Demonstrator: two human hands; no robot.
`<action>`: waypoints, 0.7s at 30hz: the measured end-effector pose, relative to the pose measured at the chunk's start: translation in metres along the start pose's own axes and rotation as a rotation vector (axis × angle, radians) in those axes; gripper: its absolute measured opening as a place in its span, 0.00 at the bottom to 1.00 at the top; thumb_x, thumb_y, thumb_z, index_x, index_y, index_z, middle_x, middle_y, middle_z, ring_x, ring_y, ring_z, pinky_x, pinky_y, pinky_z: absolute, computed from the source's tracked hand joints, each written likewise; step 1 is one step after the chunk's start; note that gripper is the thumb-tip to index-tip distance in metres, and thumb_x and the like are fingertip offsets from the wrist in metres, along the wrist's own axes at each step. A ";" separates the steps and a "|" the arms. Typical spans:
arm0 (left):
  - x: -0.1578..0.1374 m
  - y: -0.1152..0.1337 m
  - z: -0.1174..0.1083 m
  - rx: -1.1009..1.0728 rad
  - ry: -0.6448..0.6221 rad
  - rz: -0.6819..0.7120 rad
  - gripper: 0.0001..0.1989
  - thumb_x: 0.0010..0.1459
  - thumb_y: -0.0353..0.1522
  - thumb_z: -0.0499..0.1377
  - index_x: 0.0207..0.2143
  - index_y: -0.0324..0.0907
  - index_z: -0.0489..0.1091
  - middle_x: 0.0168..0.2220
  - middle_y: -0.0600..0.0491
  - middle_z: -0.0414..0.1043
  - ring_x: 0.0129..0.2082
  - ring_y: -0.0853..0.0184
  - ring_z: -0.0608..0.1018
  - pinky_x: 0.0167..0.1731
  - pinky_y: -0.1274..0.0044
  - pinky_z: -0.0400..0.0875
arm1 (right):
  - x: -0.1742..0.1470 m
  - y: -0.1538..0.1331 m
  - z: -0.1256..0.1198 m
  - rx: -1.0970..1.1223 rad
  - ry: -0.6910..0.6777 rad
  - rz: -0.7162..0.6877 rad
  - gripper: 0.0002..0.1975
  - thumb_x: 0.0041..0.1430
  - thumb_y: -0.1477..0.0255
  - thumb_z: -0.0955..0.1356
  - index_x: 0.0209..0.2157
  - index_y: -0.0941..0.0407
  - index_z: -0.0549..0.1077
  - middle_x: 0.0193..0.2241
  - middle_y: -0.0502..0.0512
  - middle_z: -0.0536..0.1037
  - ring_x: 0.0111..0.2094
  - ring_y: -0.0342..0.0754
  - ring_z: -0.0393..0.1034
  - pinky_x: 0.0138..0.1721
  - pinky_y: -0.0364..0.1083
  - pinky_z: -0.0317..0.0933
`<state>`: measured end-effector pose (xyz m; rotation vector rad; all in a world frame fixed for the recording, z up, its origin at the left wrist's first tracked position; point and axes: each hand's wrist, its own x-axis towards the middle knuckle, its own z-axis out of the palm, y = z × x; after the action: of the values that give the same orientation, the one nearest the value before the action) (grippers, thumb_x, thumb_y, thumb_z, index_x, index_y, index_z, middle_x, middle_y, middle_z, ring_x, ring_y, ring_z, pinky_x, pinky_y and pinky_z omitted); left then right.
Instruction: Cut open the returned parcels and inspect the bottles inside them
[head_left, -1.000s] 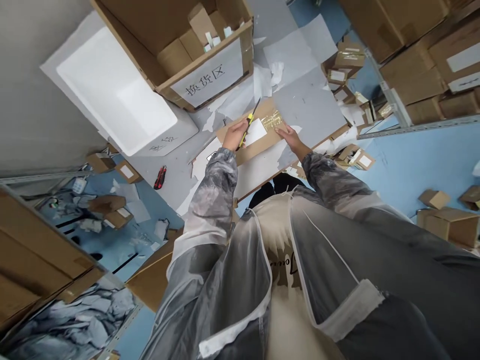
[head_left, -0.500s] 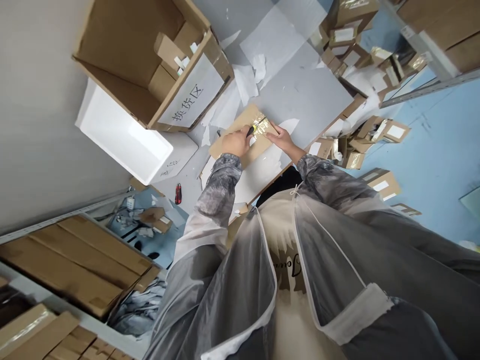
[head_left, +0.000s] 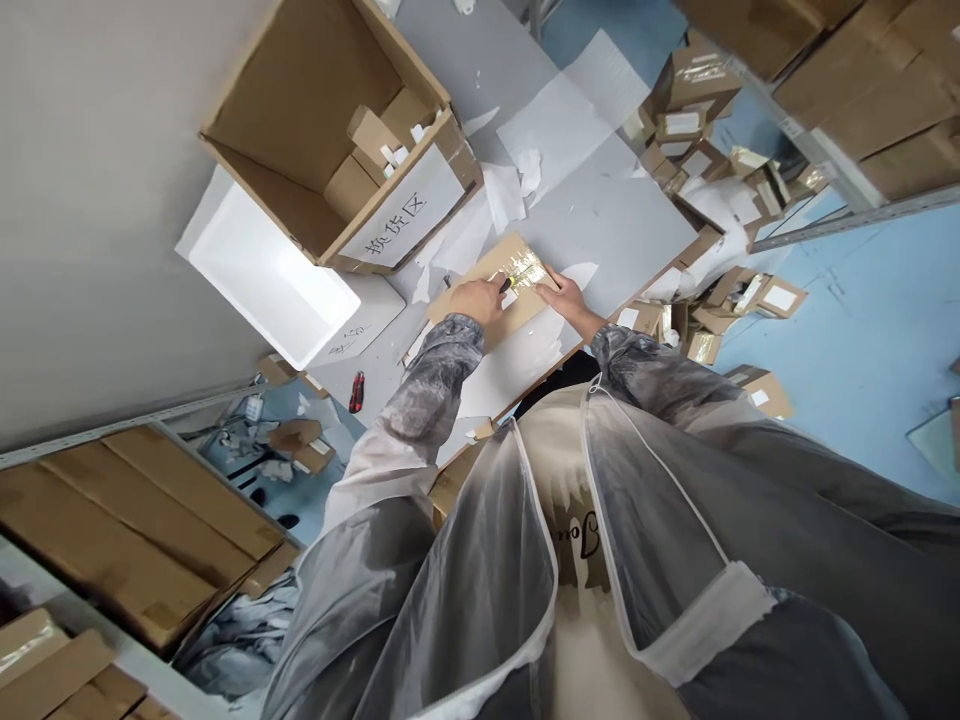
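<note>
A flat brown cardboard box (head_left: 491, 262) lies on the grey table, with shiny clear tape across its right part. My left hand (head_left: 480, 302) is closed round a utility knife (head_left: 508, 284) with a black and yellow handle, held over the tape. The thin blade is hard to make out, so I cannot tell how deep it sits. At the box's right edge, my right hand (head_left: 568, 298) grips the cardboard with the thumb on top. White paper lies under and beside the box.
A large open carton (head_left: 405, 225) with small boxes inside stands at the back left, by a white bin (head_left: 262, 270). A red and black utility knife (head_left: 357, 392) lies at the table's left. Opened cartons (head_left: 690, 125) are heaped on the right. Shelving borders both sides.
The view has shifted slightly. The utility knife has moved along the tape toward my left side and closer to me. My right hand keeps its grip on the box edge.
</note>
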<state>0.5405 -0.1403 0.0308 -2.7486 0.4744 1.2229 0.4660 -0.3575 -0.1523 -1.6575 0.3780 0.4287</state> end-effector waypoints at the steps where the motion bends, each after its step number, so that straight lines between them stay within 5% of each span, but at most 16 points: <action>1: 0.000 0.000 0.000 -0.014 0.002 -0.002 0.34 0.84 0.39 0.55 0.86 0.41 0.70 0.63 0.27 0.88 0.63 0.36 0.89 0.63 0.56 0.81 | 0.000 0.000 -0.002 0.010 0.002 0.017 0.48 0.67 0.44 0.78 0.82 0.51 0.81 0.72 0.55 0.90 0.78 0.63 0.82 0.86 0.64 0.69; 13: -0.012 -0.019 0.023 -0.027 -0.046 -0.054 0.31 0.80 0.36 0.61 0.81 0.41 0.77 0.65 0.26 0.87 0.65 0.33 0.89 0.63 0.53 0.82 | 0.003 -0.016 -0.019 0.039 0.044 0.140 0.49 0.64 0.51 0.79 0.81 0.58 0.82 0.75 0.62 0.87 0.77 0.68 0.84 0.81 0.61 0.76; 21: -0.022 -0.029 0.042 -0.047 0.009 -0.080 0.30 0.81 0.35 0.61 0.81 0.41 0.77 0.65 0.25 0.88 0.66 0.33 0.89 0.64 0.54 0.80 | 0.010 -0.014 -0.015 -0.016 0.078 0.146 0.45 0.68 0.49 0.79 0.80 0.54 0.84 0.74 0.61 0.88 0.76 0.67 0.84 0.82 0.64 0.75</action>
<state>0.5059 -0.0988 0.0175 -2.7834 0.3373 1.2190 0.4824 -0.3704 -0.1433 -1.6717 0.5576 0.4775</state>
